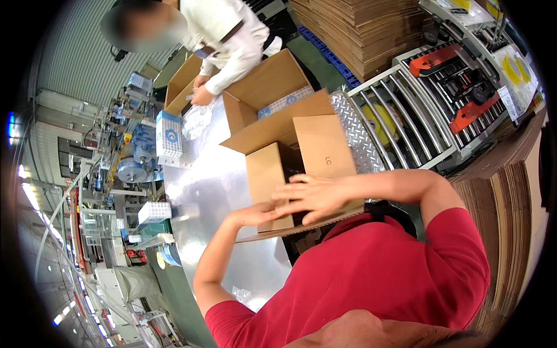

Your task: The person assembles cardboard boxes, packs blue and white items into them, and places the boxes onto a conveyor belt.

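Note:
In front of me stands a brown cardboard carton with its top flaps parted. Its left flap [262,180] and right flap [326,145] slope toward the middle, with a dark gap between them; the far flap [278,123] sticks outward. My right hand [313,196] reaches across the carton with spread fingers over the near end of the gap. Against the near end of the left flap lies my left hand [256,214], fingers stretched out, their tips partly covered by my right hand. Neither hand visibly grips anything. The carton's inside is mostly hidden.
Beyond it is another open carton [270,81] with patterned small boxes inside. A co-worker's hands [202,91] are over the shiny metal table [212,156]. A patterned box [168,136] stands on its left edge. To the right are a roller conveyor [406,113] and stacked flat cardboard [505,214].

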Motion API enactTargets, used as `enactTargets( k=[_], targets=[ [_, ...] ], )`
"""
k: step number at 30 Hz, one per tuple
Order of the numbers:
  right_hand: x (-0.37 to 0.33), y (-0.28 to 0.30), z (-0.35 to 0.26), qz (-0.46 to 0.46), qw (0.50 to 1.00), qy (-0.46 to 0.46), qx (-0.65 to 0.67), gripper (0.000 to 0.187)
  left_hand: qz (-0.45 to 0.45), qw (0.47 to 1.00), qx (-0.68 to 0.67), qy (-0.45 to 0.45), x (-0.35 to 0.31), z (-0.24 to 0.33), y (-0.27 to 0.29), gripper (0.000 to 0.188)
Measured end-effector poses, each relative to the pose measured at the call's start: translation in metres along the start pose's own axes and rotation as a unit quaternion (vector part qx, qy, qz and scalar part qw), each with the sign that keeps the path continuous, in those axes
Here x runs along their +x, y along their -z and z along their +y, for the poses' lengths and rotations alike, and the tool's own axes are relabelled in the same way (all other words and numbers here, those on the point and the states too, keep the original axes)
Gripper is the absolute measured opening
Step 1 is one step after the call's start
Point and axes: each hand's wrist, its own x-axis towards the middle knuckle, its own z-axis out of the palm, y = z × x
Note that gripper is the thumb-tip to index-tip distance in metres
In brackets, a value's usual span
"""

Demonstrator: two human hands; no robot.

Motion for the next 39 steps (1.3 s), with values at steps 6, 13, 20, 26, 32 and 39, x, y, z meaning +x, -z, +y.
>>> enactTargets(
  k=[6, 13, 20, 26, 32, 39],
  targets=[
    [0.004, -0.062, 0.077, -0.232, 0.964, -0.097, -0.08, 0.06, -0.091, 0.993, 0.075, -0.031, -0.058, 0.014, 0.012, 0.083],
    [0.001, 0.137, 0.123, 0.153, 0.82, -0.444, -0.328, 0.047, 0.497, 0.864, 0.047, -0.072, 0.044, -0.08, 0.034, 0.118],
    [-0.107, 0.011, 0.034, 0.037, 0.873, -0.387, -0.295, 0.077, 0.336, 0.695, -0.589, -0.237, 0.102, -0.091, -0.013, 0.082],
    [-0.334, 0.013, 0.081, 0.298, 0.738, -0.598, -0.097, 0.061, 0.362, 0.78, -0.509, 0.038, 0.219, -0.101, -0.114, 0.072],
    [-0.547, -0.044, 0.055, 0.536, 0.525, -0.44, 0.494, 0.065, 0.246, 0.843, -0.469, -0.096, 0.209, -0.058, -0.077, 0.039],
    [-0.342, -0.043, 0.044, 0.382, 0.55, -0.529, 0.521, 0.068, 0.314, 0.935, -0.026, -0.162, 0.111, 0.154, -0.087, 0.065]
  ],
)
